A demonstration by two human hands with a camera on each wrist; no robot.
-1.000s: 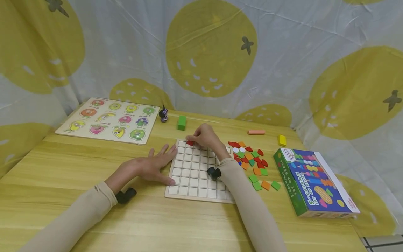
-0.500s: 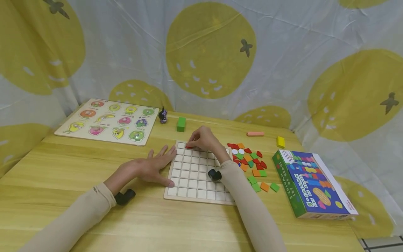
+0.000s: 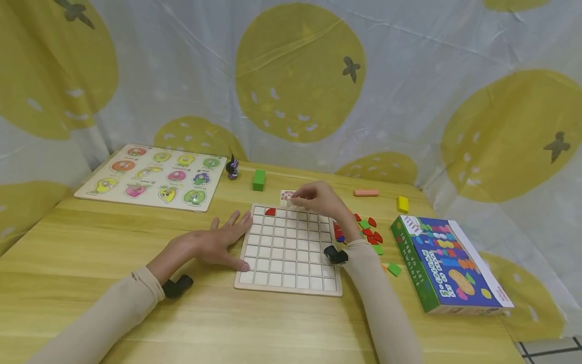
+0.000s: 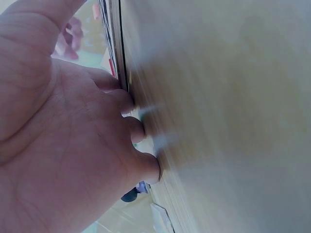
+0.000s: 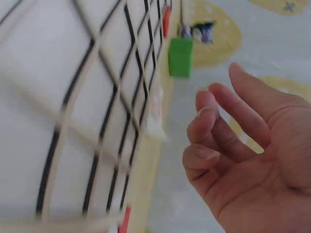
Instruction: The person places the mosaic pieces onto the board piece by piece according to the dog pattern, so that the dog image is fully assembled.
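Note:
A wooden grid board (image 3: 291,247) lies on the table in the head view. One red quarter-circle tile (image 3: 270,212) sits in a cell of its far row, near the left corner. My left hand (image 3: 220,243) rests at the board's left edge with fingers spread, thumb and fingertips touching the rim. My right hand (image 3: 320,199) hovers over the far edge; in the right wrist view its fingers (image 5: 209,121) are loosely bent with nothing between them. Behind the board lies a small patterned card (image 3: 286,196), partly hidden by the right hand.
Loose coloured tiles (image 3: 365,225) lie right of the board, partly behind the right forearm. Farther right is a bead-set box (image 3: 454,265). A fruit puzzle board (image 3: 152,177), small figurine (image 3: 232,168), green block (image 3: 258,180), pink stick (image 3: 366,193) and yellow block (image 3: 402,204) stand toward the back.
My right hand has let go of the red tile, leaving it in the far row, and has moved right. The card behind the board has come into view. My left hand stays in place.

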